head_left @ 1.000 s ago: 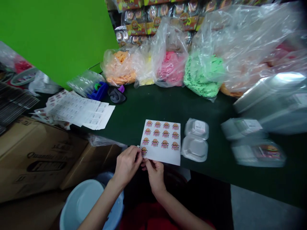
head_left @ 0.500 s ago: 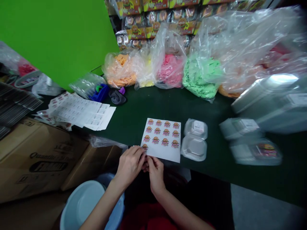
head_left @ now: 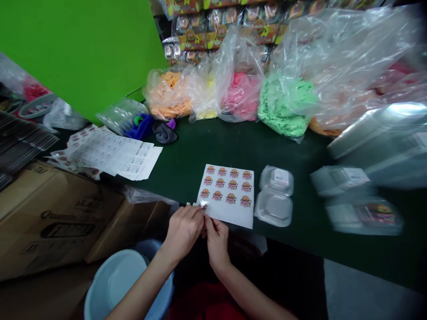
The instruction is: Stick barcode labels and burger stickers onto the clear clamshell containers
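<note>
A white sticker sheet (head_left: 230, 209) with rows of burger stickers lies at the near edge of the dark green table (head_left: 240, 146). My left hand (head_left: 183, 229) pinches the sheet's near left corner, where one burger sticker (head_left: 202, 204) curls up under my fingertips. My right hand (head_left: 216, 238) is closed beside it, fingertips pressed on the same corner from below. An open clear clamshell box (head_left: 275, 195) with a small label in its lid lies just right of the sheet, untouched.
Bags of orange (head_left: 168, 93), pink (head_left: 238, 91) and green (head_left: 283, 104) pieces line the table's back. Label sheets (head_left: 113, 153) lie at left, stacked clear boxes (head_left: 363, 200) at right. Cardboard cartons (head_left: 56, 218) and a pale blue bucket (head_left: 116, 284) stand below the edge.
The sticker at the sheet's near left corner has lifted and curled under my left fingertips. Both hands stay at that corner; the view shifted slightly.
</note>
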Action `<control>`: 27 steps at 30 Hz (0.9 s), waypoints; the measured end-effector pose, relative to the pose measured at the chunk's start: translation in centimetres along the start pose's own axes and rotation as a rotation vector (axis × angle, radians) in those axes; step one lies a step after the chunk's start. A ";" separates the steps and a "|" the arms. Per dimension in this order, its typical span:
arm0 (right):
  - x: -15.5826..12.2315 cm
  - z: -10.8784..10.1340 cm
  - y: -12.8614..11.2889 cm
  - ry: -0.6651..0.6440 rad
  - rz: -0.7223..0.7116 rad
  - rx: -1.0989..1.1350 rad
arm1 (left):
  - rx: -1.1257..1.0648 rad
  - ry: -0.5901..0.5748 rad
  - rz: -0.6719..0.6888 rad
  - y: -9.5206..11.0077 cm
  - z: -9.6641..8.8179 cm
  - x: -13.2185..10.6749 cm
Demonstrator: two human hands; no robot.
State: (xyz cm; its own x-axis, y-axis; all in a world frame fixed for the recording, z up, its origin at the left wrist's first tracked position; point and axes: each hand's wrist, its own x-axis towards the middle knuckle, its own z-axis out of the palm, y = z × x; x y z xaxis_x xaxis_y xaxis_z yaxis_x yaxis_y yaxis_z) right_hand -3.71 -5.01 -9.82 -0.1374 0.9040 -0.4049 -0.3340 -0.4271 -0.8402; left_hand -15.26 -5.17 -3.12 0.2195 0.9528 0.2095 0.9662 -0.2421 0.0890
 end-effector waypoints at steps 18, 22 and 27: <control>-0.5 0.0 -1.8 -0.033 -0.037 -0.087 | -0.041 0.046 -0.082 0.1 -0.3 -0.1; -0.3 0.2 -1.5 -0.010 0.023 -0.040 | -0.213 0.141 -0.275 -0.7 -0.2 0.1; -0.3 0.3 -1.6 0.010 0.117 0.019 | -0.260 0.364 -0.570 -2.1 -1.1 0.4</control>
State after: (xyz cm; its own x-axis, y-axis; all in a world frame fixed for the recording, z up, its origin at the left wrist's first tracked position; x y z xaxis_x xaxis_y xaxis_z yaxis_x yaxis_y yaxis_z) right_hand -3.39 -4.60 -8.23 -0.1675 0.8480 -0.5029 -0.3344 -0.5287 -0.7802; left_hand -17.33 -4.46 -2.10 -0.4113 0.8339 0.3681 0.8436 0.1953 0.5002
